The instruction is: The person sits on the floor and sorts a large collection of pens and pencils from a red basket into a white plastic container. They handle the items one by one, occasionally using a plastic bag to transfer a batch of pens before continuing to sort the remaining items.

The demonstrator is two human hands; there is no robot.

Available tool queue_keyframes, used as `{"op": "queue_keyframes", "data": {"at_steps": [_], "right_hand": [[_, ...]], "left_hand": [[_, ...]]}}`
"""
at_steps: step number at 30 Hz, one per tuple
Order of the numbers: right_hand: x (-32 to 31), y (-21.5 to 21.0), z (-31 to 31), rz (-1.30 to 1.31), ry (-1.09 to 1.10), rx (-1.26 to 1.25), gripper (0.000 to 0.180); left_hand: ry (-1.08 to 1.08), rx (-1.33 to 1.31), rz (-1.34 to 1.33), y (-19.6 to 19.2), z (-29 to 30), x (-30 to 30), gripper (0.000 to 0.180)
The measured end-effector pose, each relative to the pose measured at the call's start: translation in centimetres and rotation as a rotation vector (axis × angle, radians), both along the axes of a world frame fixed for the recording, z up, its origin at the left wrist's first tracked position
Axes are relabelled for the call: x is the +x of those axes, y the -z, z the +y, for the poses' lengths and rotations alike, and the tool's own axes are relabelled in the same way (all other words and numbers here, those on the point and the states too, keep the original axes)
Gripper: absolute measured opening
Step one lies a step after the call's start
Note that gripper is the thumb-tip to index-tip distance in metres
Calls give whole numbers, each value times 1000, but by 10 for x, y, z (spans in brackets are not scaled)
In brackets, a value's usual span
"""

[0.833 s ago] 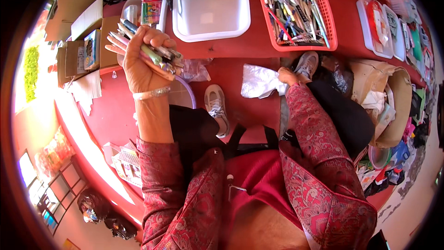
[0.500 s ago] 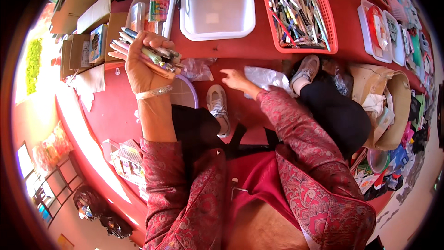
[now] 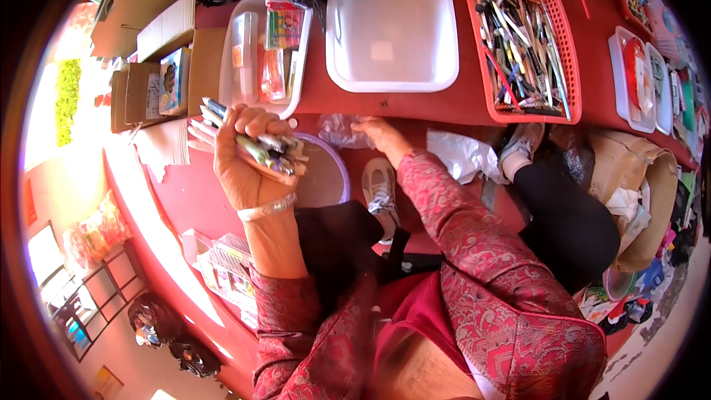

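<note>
My left hand (image 3: 244, 159) is raised and shut around a bundle of pens (image 3: 255, 144), their tips fanning out to the left. My right hand (image 3: 379, 133) reaches forward under the edge of the red table (image 3: 459, 107) and touches a small clear plastic bag (image 3: 339, 130). A round clear lid with a purple rim (image 3: 329, 178) lies just below the bag, beside my left hand. Both forearms wear a red patterned sleeve.
On the table stand a white lidded tub (image 3: 392, 22), an orange basket full of pens (image 3: 522, 44), a white tray of stationery (image 3: 266, 48) and cardboard boxes (image 3: 159, 81). A crumpled white bag (image 3: 463, 155) and two shoes lie on the floor below.
My right hand has swung left from the crumpled white bag to the small clear bag. My left hand still holds the pens, nearly unmoved.
</note>
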State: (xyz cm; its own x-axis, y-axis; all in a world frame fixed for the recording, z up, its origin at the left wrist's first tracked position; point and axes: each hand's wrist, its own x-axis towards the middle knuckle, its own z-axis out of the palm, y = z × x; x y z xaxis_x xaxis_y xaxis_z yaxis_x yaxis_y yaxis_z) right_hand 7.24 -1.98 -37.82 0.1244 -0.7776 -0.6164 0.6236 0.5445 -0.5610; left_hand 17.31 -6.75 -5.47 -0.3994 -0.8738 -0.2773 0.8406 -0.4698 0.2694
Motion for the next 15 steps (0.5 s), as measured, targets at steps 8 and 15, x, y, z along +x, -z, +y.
{"op": "queue_keyframes", "data": {"at_steps": [8, 15], "right_hand": [[-114, -21, 117, -84, 238, 171, 49], [-165, -119, 140, 724, -350, -11, 14]], "left_hand": [[39, -43, -53, -17, 3, -15, 4], [54, -133, -224, -21, 7, -38, 8]]}}
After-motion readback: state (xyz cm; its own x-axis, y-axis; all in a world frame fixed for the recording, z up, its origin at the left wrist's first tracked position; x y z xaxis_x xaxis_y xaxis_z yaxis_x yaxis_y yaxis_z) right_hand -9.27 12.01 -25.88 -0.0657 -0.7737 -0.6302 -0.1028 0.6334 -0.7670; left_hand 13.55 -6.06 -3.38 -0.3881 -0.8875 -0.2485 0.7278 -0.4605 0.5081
